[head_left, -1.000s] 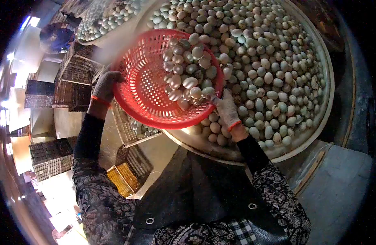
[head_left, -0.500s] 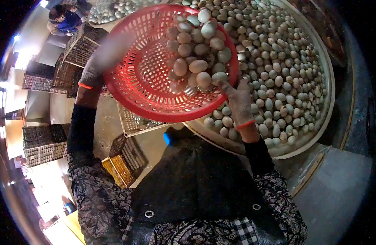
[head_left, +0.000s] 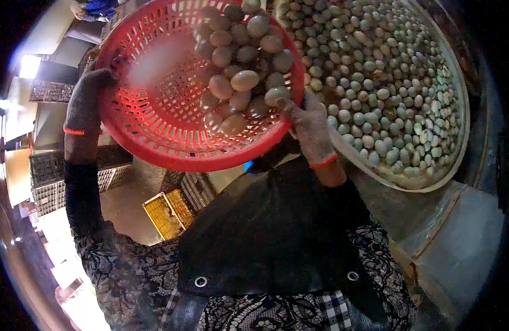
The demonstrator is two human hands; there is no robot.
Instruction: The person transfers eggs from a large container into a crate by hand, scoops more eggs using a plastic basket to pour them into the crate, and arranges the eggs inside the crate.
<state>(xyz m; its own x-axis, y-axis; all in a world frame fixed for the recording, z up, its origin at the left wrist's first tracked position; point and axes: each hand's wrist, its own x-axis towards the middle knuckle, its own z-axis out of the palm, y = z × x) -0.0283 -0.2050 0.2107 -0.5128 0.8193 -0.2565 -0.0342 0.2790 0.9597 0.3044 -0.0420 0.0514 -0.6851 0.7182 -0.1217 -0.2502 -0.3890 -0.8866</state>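
A round red plastic basket [head_left: 210, 161] with slotted walls is held up in front of me, tilted. Several pale eggs [head_left: 244, 81] are heaped in its right half, while its left half shows bare slots. My left hand [head_left: 89, 99], in a grey knit glove with an orange cuff, grips the rim at the left. Gloved the same way, my right hand [head_left: 311, 126] is closed on the rim at the right, its thumb beside an egg. A blurry pale spot covers part of the basket's left inside.
Beyond my right hand stands a wide round tub [head_left: 431, 187] full of eggs. Dark slatted crates [head_left: 50, 165] are stacked at the left, and a yellow crate [head_left: 165, 216] sits on the floor below the basket. Another person [head_left: 97, 8] is partly visible at the top left.
Both hands and the basket have shifted left in view, away from the tub, with the eggs still inside. The view has turned, and the pale crate under the basket is now covered.
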